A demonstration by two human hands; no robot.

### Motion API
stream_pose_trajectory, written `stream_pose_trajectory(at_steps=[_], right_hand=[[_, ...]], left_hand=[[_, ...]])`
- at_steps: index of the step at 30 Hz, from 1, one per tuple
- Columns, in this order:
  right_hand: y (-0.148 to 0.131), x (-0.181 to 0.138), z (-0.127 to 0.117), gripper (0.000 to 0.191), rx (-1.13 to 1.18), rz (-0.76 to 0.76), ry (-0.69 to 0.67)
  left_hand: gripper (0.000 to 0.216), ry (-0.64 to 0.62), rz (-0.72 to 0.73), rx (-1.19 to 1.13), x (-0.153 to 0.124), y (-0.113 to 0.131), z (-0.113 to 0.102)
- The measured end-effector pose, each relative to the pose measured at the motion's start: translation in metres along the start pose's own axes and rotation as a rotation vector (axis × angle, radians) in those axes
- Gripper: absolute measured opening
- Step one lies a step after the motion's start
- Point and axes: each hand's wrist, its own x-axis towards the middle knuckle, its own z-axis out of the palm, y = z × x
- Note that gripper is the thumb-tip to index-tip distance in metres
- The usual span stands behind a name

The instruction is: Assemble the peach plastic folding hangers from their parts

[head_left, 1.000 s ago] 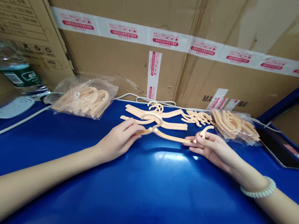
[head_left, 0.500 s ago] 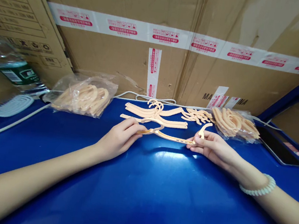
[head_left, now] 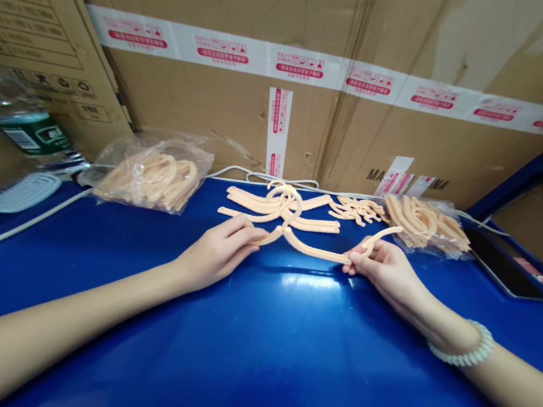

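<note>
A peach plastic clothes hanger (head_left: 315,252) is held above the blue table, its hook curling upward. My left hand (head_left: 220,245) is closed around its left arm, hiding that end. At the opposite end, the fingers of my right hand (head_left: 388,268) pinch the arm's tip. A small curved peach piece (head_left: 384,237) sticks up and to the right from the same fingers; whether it is joined to the hanger I cannot tell. Just beyond lie several more hangers (head_left: 251,202), partly behind the held one. To their right is a pile of small curved pieces (head_left: 355,210).
Clear bags of peach hanger parts lie at left (head_left: 154,177) and right (head_left: 425,224). A phone (head_left: 503,264) rests at far right. On the left are a hairbrush (head_left: 25,192), a water bottle (head_left: 29,129) and a white cable (head_left: 19,232). Cardboard boxes (head_left: 204,106) stand behind.
The hanger has turned so its hook stands higher and shows a smoother side. The small curved piece has tipped to the right in my right hand. My left hand has barely moved.
</note>
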Motion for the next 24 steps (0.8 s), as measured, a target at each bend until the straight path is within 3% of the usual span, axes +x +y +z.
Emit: stream_pose_trajectory(at_steps=[9,15,19,22,24], right_hand=[[-0.009,0.000,0.000,0.039,0.081,-0.105,0.005],[-0.026,0.007,-0.029,0.026,0.017,-0.202,0.084],[-0.034,0.011,-0.053,0.030,-0.084,-0.161,-0.042],[-0.039,0.012,-0.061,0.038,-0.395,-0.148,-0.225],[-0.040,0.012,-0.062,0.041,-0.615,-0.222,-0.328]], left_hand=[[0.029,0.024,-0.085,-0.033,0.003,0.002,-0.001],[0.020,-0.109,-0.049,-0.083,0.012,-0.001,-0.030],[0.014,-0.343,-0.026,-0.117,0.017,-0.005,-0.058],[0.017,-0.481,-0.040,-0.102,0.016,-0.010,-0.067],[0.017,-0.503,-0.044,-0.089,0.014,-0.015,-0.068]])
